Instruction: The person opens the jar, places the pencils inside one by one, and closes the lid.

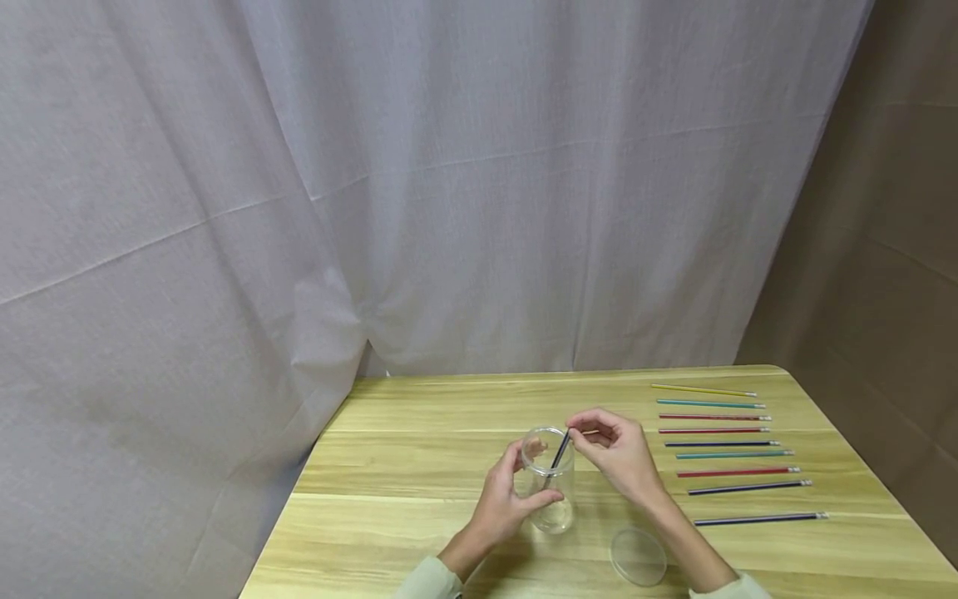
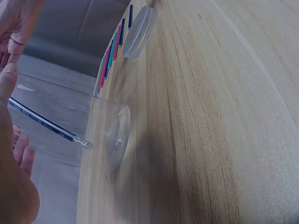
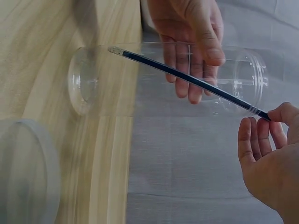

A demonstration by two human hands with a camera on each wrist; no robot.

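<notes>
A clear, open-topped jar (image 1: 554,517) is held upright or nearly so by my left hand (image 1: 500,499), with the thumb on its near side and the fingers round its far left side. Whether its base touches the table cannot be made out. Inside slants a dark blue pencil (image 3: 182,76), eraser end down toward the base. My right hand (image 1: 617,456) pinches the pencil's upper end at the jar's rim (image 3: 259,77), between thumb and fingertips. In the left wrist view the pencil's eraser (image 2: 82,142) shows through the clear wall, near the bottom.
A round clear lid (image 1: 638,556) lies on the wooden table (image 1: 404,466), near the right forearm. To the right, several pencils (image 1: 737,474) in yellow, teal, red and dark blue lie in a spaced row. Grey curtain (image 1: 479,208) hangs behind the table.
</notes>
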